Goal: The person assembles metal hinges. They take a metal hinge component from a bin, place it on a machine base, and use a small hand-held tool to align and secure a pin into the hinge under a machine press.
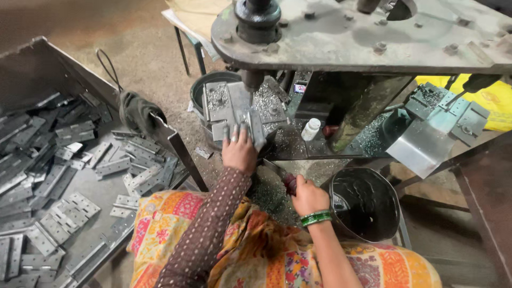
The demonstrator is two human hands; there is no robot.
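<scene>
My left hand (239, 151) reaches forward and holds a grey metal hinge (250, 124) flat on the work plate (214, 101), directly under the drill spindle (252, 80) of a bench machine. My right hand (308, 196), with green bangles at the wrist, is closed around a dark red handle (290, 184) low beside the machine. Metal shavings (266, 101) cover the plate around the hinge.
A large metal tray (32, 66) on my left holds several loose hinges (58, 176), with a dark cloth (137, 111) over its edge. A black bucket (365, 205) stands at my right. A small white bottle (310, 129) sits by the machine column (362, 109).
</scene>
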